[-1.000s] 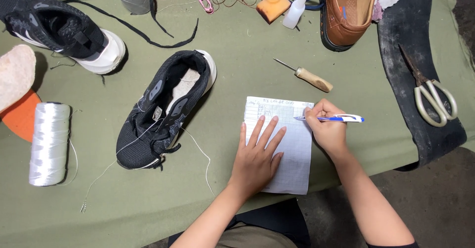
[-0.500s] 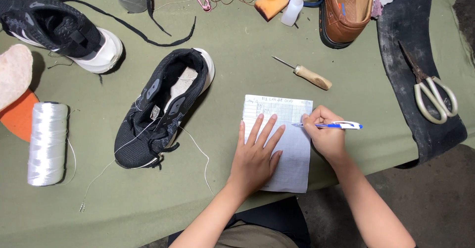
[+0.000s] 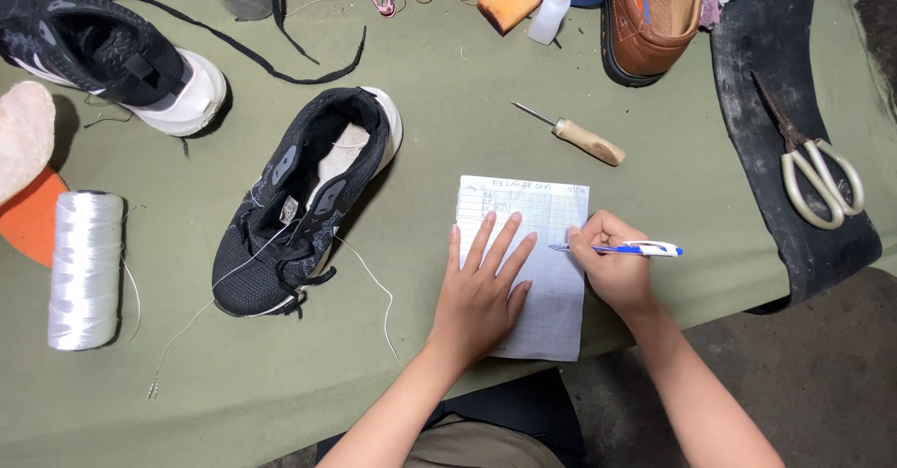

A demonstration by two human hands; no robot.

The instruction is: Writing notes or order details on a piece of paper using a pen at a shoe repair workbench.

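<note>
Olive-green cloth covers the worktop [image 3: 448, 85], and near its front edge I see a squared sheet of paper [image 3: 547, 216] with a few lines of writing along its top. My left hand [image 3: 481, 290] lies flat on the sheet, fingers spread and gripping nothing, pinning the paper down. My right hand [image 3: 612, 262] sits just at three o'clock of it, curled tight around a blue and white pen [image 3: 621, 248] whose tip touches the paper. At nine o'clock from the sheet lies a black trainer [image 3: 299, 206], on its sole with the opening up, white thread trailing from it across the cloth. Farther toward nine o'clock rests a spool of white thread [image 3: 84, 267] on its side. At twelve o'clock from the paper lies a wooden-handled awl [image 3: 575, 136], apart from the sheet. At two o'clock a brown leather shoe [image 3: 654, 20] stands at the far edge, and at three o'clock pale-handled scissors [image 3: 818, 174] lie on a black strip [image 3: 757, 94]. A second black trainer with a white sole [image 3: 112, 52] sits at ten o'clock.
</note>
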